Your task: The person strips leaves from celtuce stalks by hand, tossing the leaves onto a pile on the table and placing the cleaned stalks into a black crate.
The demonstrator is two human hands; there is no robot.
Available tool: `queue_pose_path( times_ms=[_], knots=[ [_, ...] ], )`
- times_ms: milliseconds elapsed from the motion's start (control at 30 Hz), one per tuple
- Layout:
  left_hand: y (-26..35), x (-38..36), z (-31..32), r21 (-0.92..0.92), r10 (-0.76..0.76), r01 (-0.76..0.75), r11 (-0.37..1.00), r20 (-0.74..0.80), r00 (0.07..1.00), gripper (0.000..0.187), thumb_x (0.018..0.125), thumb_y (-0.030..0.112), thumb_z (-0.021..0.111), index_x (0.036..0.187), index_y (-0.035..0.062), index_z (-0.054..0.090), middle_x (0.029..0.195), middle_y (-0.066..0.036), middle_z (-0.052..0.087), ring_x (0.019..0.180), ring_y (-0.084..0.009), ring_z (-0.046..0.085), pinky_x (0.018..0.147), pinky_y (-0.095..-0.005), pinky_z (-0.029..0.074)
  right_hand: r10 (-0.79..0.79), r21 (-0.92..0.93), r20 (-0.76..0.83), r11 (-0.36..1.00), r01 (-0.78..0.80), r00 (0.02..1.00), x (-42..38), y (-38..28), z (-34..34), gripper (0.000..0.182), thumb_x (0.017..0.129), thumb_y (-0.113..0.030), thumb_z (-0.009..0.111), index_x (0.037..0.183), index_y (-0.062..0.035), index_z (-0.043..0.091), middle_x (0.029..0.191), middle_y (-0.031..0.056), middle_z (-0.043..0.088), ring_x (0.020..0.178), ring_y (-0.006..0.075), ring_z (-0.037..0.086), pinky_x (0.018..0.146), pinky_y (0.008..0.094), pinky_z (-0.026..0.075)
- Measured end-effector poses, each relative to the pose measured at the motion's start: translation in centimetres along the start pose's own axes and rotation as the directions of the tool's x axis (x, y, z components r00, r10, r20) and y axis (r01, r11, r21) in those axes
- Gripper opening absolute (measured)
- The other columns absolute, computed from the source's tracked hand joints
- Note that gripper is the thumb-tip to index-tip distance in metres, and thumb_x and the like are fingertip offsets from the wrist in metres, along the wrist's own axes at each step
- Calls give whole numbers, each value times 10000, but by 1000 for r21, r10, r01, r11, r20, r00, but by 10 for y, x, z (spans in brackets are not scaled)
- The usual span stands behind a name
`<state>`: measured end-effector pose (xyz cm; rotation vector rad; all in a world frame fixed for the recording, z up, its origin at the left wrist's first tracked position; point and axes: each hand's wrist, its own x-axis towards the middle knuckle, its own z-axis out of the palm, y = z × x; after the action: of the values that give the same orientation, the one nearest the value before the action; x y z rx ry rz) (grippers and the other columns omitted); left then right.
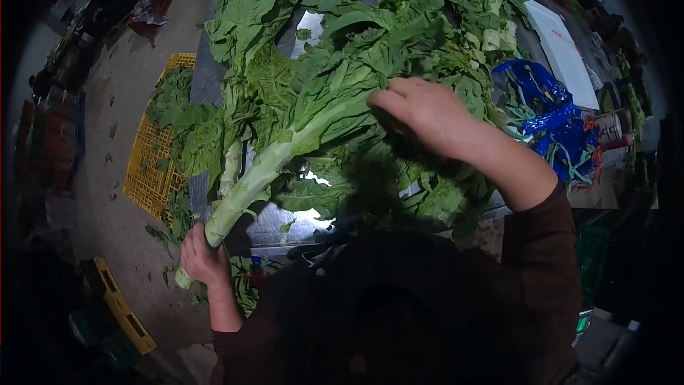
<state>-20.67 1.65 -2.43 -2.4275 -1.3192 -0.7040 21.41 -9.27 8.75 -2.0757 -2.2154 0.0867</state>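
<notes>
A long pale-green stem with a leafy top (251, 180) runs diagonally over the metal table (274, 233), its thick end low at the left. My left hand (202, 255) is wrapped round that thick end, beyond the table's edge. Up at the leafy part, my right hand (420, 110) has its fingers closed on the leaves, palm down; its fingertips are partly hidden. Beneath and behind the stem lie loose leaves (313, 189) and another leafy stalk (231, 164).
At the right lie a blue plastic bundle (559, 125) and a white board (563, 50). More leafy stalks (491, 32) are at the back right. A yellow crate (151, 164) with leaves stands left of the table. Another yellow crate piece (122, 306) sits at the lower left.
</notes>
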Motion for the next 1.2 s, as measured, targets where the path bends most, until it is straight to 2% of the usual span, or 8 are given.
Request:
queue_pose_path(
  times_ms=[100,167,233,400,600,800,1033,1200],
  knots=[
    [-4,-5,3,18,-32,31,999,13,999,373,687,77,680,1053,103,609,881,-87,613,758,-316,572,670,-404,451,35,372,251,919,-130,967,-22,-11,0,295,767,-89,599,1055,-123,546,918,120,560,870,327,583,703,410,495],
    [-7,-5,3,35,-41,40,999,13,999,382,683,76,684,1056,105,610,872,-86,609,754,-318,570,668,-405,450,-67,92,-307,991,100,949,-25,35,0,308,781,-70,621,1078,-120,554,953,120,571,891,334,582,722,406,495],
    [-7,-3,0,14,-51,51,999,31,998,396,671,75,691,1057,113,613,863,-88,605,752,-323,568,665,-407,449,228,14,-607,961,-277,761,-33,89,-18,314,802,-75,646,1100,-112,553,992,128,578,920,323,591,723,404,505],
    [-7,0,-3,-15,-47,48,999,59,997,399,664,82,694,1052,121,612,861,-91,607,753,-325,568,665,-408,451,210,-262,-736,789,-556,644,-44,120,-34,332,795,-97,662,1117,-141,593,1128,102,593,1059,324,556,876,423,468],
    [-1,12,-14,41,1,-3,999,40,999,401,667,87,690,1058,123,610,858,-79,610,768,-311,578,669,-400,454,-190,-107,-487,982,158,852,16,42,-1,336,928,-416,495,1165,-210,615,1302,16,550,1237,252,470,1058,481,317],
    [-12,13,-43,170,77,-67,983,-54,996,364,679,77,661,1038,125,630,919,-59,638,789,-281,591,687,-373,456,423,-404,-275,764,-503,863,31,126,-8,505,959,-503,358,1280,-164,550,1341,28,524,1292,244,419,1126,469,176],
    [-6,17,-55,209,74,-55,976,-85,994,362,665,69,657,1021,132,640,922,-61,648,777,-285,586,678,-382,453,-92,8,-327,995,100,940,22,73,-12,478,961,-492,395,1311,-190,514,1368,81,492,1306,265,405,1118,449,228],
    [9,41,-79,-124,-171,221,967,323,931,459,635,32,698,1078,122,619,965,-87,648,856,-279,615,756,-346,474,295,-13,-519,936,-352,802,-3,129,-12,480,944,-464,458,1277,-127,534,1238,121,578,1167,298,523,1010,456,356]
  ],
)
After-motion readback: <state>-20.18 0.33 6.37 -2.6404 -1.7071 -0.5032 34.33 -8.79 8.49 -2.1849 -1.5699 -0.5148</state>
